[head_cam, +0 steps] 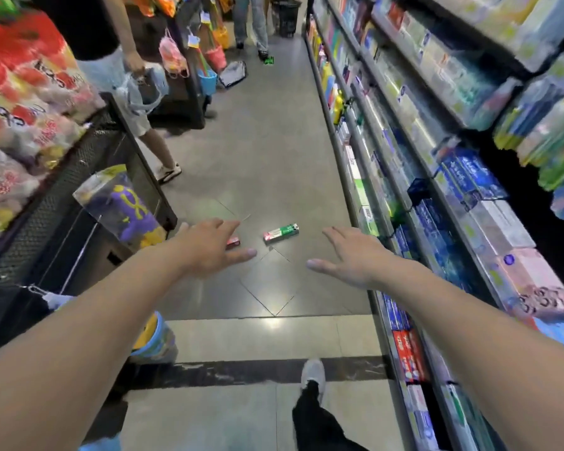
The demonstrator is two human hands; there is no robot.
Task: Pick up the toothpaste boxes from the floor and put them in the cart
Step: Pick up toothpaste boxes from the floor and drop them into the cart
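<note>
A green and red toothpaste box (280,233) lies flat on the grey aisle floor between my two hands. A second box (233,243), red at its visible end, lies to its left and is mostly hidden behind my left hand. My left hand (209,247) is stretched out over the floor with fingers apart and nothing in it. My right hand (345,255) is also spread and empty, to the right of the green box. Both hands are above the floor and apart from the boxes. No cart is identifiable near me.
Shelves of boxed goods (437,190) line the right side. A black mesh stand (79,177) with snack bags stands left. A person (134,102) with a plastic bag stands ahead left, another person (251,24) farther down by a black basket (285,16). My foot (313,375) is below.
</note>
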